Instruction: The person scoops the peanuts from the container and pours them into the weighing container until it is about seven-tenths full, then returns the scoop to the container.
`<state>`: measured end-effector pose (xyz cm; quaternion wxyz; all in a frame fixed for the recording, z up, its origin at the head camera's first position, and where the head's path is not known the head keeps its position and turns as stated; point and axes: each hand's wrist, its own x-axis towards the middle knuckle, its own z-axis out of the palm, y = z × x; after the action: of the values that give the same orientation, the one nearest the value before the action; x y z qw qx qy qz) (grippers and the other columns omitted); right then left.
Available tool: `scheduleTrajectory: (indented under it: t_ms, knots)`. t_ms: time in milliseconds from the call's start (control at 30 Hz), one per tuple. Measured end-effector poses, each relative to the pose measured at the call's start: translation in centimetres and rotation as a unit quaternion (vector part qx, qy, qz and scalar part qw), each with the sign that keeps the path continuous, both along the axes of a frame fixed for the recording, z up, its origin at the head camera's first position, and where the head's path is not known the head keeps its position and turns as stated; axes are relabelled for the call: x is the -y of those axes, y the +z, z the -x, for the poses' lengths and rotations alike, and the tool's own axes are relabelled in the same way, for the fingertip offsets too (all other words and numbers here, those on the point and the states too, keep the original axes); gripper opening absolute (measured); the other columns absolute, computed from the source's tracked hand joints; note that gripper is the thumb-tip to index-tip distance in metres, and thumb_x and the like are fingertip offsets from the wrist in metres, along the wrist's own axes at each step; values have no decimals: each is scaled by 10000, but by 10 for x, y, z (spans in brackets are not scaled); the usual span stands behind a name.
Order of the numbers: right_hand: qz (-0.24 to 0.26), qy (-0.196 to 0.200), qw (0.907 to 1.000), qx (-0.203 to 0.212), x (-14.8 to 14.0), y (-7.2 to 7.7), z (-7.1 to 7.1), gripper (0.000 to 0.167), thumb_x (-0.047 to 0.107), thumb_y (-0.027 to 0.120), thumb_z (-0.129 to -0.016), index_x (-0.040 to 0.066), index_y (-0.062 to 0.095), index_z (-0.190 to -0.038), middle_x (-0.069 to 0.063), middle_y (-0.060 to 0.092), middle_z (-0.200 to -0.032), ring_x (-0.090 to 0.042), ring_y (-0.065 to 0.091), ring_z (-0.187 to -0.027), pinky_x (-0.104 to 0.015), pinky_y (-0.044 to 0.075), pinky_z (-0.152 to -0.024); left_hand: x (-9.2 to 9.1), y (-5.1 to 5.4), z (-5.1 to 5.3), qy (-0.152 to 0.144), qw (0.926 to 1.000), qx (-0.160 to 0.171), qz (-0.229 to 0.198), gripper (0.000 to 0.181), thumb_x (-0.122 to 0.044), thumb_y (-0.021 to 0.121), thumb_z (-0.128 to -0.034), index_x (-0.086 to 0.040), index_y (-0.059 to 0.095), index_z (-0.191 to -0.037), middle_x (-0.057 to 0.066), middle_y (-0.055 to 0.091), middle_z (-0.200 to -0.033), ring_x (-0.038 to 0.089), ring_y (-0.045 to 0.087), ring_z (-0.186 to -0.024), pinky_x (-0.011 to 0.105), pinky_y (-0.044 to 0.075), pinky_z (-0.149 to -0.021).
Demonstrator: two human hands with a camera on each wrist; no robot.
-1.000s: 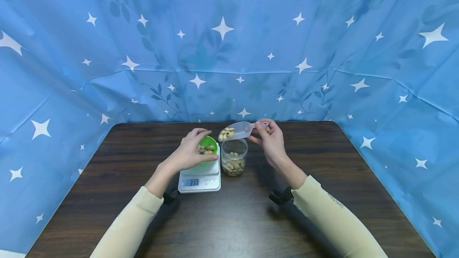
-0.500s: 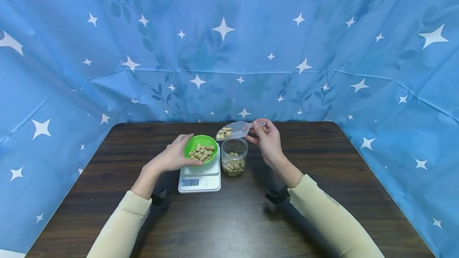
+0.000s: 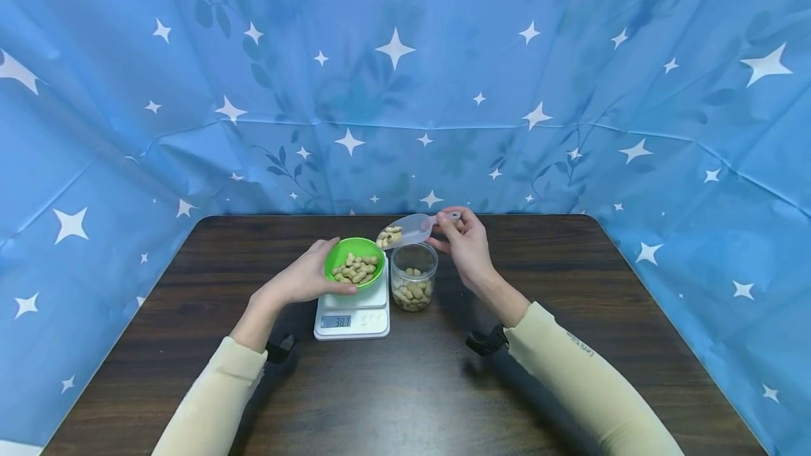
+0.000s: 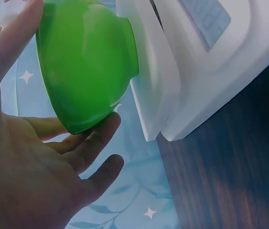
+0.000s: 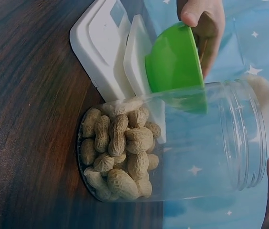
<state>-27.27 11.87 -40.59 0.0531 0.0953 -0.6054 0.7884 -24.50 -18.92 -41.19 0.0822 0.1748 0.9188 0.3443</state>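
Observation:
My left hand [image 3: 305, 276] holds a green bowl [image 4: 84, 67] by its side, thumb at the near rim and fingers around the far side. Peanuts [image 3: 356, 269] in their shells lie in the bowl, which sits on a white kitchen scale [image 3: 352, 330] with a lit display. My right hand [image 3: 467, 245] pinches the handle of a clear scoop [image 3: 415, 229]. Several peanuts lie toward the scoop's tip, which is at the bowl's right rim. Below the scoop stands an open clear jar [image 5: 196, 157], partly filled with peanuts.
A dark wooden table [image 3: 405, 400] carries everything. The jar stands close against the scale's right side. Behind the table's back edge hangs a blue curtain [image 3: 405, 90] with white stars.
My left hand has drawn back leftward from over the bowl to its side, uncovering the peanuts. The scoop has moved slightly left toward the bowl. The scale's digits have changed.

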Motion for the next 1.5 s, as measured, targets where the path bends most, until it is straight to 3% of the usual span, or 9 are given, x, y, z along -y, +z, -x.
scheduleTrajectory:
  t_ms: [200, 400, 700, 967, 1267, 1500]
  knots:
    - [-568, 8, 9979, -325, 8, 2, 1, 237, 121, 593, -1056, -40, 532, -1220, -189, 653, -1086, -224, 683, -1010, -392, 588, -827, 1, 0, 0, 19, 10000, 42, -24, 1137, -441, 886, -786, 68, 249, -1578, 258, 389, -1478, 361, 482, -1264, 549, 413, -1047]
    - [-950, 293, 9923, -738, 16, 6, 2, 238, 100, 586, -1054, -58, 524, -1220, -249, 649, -1140, -298, 681, -1062, -437, 576, -861, 1, -1, -1, 41, 10000, 66, 8, 1141, -448, 881, -790, 71, 241, -1579, 259, 381, -1488, 362, 480, -1270, 550, 412, -1050]
    - [-1508, 444, 9800, -1220, 21, 12, 2, 209, 118, 614, -1043, -14, 561, -1196, -220, 679, -1142, -334, 690, -1059, -463, 577, -851, 1, 0, 0, 46, 10000, 74, 38, 1141, -439, 882, -796, 69, 232, -1585, 263, 372, -1503, 367, 472, -1289, 558, 404, -1058]
    - [-1388, 429, 9808, -1302, 14, 22, 2, 226, 123, 613, -1045, -29, 563, -1205, -235, 667, -1124, -330, 695, -1036, -416, 581, -850, 0, 1, 1, 41, 10000, 60, 16, 1139, -431, 888, -791, 72, 241, -1582, 260, 373, -1505, 373, 462, -1307, 564, 392, -1075]
    - [-1367, 368, 9813, -1308, -9, 30, -8, 260, 110, 614, -1044, -72, 543, -1216, -247, 674, -1121, -263, 713, -1018, -449, 579, -847, -1, -1, -1, 67, 9999, 84, -77, 1136, -414, 891, -793, 65, 233, -1586, 268, 368, -1507, 381, 474, -1305, 571, 398, -1071]
    - [-1412, 158, 9814, -1293, -30, 30, -14, 225, 129, 619, -1046, -13, 560, -1210, -242, 660, -1128, -224, 707, -1020, -453, 577, -845, 0, -1, 0, 39, 9999, 26, -92, 1124, -414, 893, -790, 61, 251, -1581, 263, 385, -1491, 372, 485, -1289, 564, 406, -1064]
